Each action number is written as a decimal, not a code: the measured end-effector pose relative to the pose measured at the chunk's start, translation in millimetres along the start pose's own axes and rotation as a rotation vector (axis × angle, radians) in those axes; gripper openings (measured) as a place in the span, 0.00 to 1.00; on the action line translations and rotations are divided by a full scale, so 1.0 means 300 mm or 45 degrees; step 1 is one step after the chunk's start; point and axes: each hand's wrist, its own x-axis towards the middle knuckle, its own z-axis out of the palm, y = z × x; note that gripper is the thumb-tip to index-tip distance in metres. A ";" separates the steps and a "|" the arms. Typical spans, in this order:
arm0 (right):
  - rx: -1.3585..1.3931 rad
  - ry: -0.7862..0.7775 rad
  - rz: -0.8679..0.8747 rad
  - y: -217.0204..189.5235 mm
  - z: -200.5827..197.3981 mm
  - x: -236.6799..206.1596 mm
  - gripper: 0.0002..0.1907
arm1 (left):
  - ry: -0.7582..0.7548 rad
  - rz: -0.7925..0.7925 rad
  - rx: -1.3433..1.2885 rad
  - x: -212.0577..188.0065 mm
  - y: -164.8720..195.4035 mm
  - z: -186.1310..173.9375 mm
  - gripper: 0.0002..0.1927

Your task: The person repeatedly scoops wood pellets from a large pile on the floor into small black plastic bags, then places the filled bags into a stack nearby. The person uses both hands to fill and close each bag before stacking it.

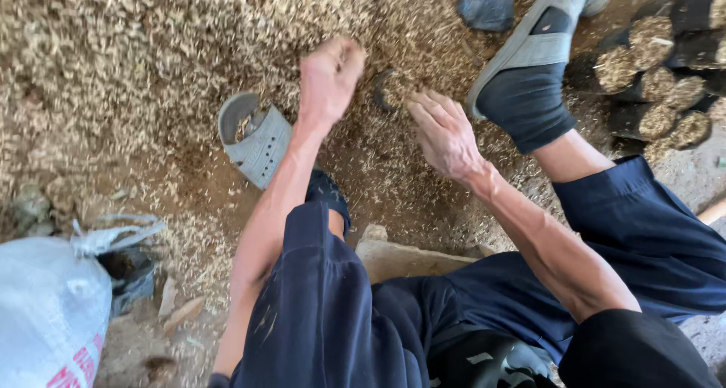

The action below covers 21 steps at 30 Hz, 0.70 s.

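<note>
I sit low over a pile of pale husk and sawdust (pixel 136 48) that covers the ground. A small black bag (pixel 387 91), filled with the husk mix, stands between my hands. My left hand (pixel 330 76) is blurred and curled into a fist just left of and above the bag; whether husk is inside it is hidden. My right hand (pixel 442 135) reaches in from the right, its fingertips pinching the bag's near rim.
A grey slipper (pixel 255 140) lies by my left leg. My right foot in a dark sock and grey slipper (pixel 525 63) rests on the husk. Several filled black bags (pixel 658 78) stand at the right. A white sack (pixel 45 312) sits lower left, a stone block (pixel 401 258) under me.
</note>
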 end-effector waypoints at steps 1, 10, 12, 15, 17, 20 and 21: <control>0.114 0.084 -0.030 -0.012 0.017 -0.002 0.23 | 0.053 0.056 -0.108 -0.013 -0.016 -0.030 0.08; -0.464 -0.181 -0.011 -0.179 0.190 0.145 0.23 | 0.311 0.364 -0.084 -0.154 -0.084 0.033 0.04; -0.331 -0.097 -0.001 -0.175 0.192 0.136 0.22 | 0.297 0.382 -0.096 -0.175 -0.088 0.029 0.04; -0.116 -0.108 0.042 -0.139 0.171 0.080 0.20 | 0.295 0.238 -0.051 -0.164 -0.098 0.020 0.02; 0.102 -0.148 0.298 -0.109 0.146 0.040 0.17 | 0.249 0.286 -0.064 -0.144 -0.104 0.023 0.02; 0.661 -0.074 0.881 -0.071 0.098 0.007 0.12 | 0.164 0.317 -0.036 -0.135 -0.108 0.031 0.02; 0.897 0.054 0.997 -0.064 0.080 0.009 0.11 | 0.134 0.328 -0.017 -0.135 -0.109 0.034 0.02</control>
